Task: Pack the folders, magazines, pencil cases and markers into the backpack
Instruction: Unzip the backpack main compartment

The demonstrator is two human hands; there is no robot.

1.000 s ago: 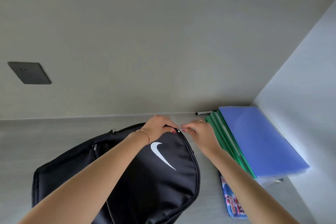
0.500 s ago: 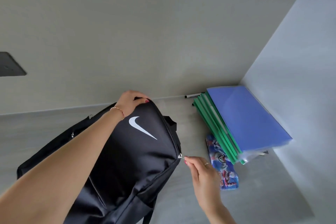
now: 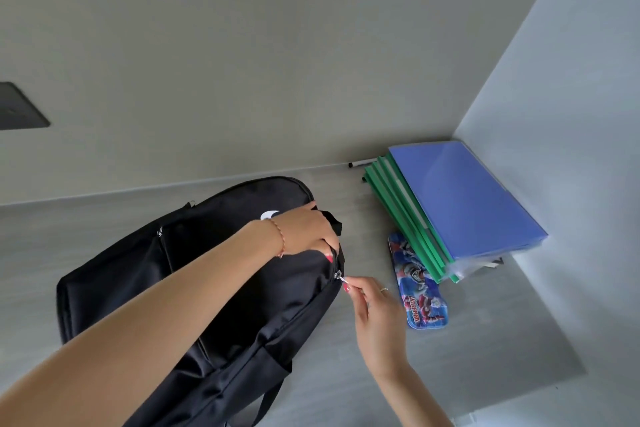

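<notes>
A black backpack [image 3: 145, 274] with a white logo lies on the grey table. My left hand [image 3: 304, 230] grips its fabric at the right edge, just above the zipper. My right hand [image 3: 372, 308] pinches the silver zipper pull [image 3: 341, 278] at the bag's right side. To the right lies a blue cartoon pencil case [image 3: 417, 291], flat on the table. Behind it, a blue folder [image 3: 467, 198] tops a stack of green folders [image 3: 401, 215]. A black marker [image 3: 362, 163] rests against the back wall.
The grey table [image 3: 485, 350] meets a beige wall behind and a white wall on the right, close beside the folder stack. A dark wall plate [image 3: 19, 107] sits at the far left. A backpack strap [image 3: 266, 402] trails toward me.
My left hand slid from the top of the backpack down to its right edge near the zipper. My right hand still holds the zipper pull at the side.
</notes>
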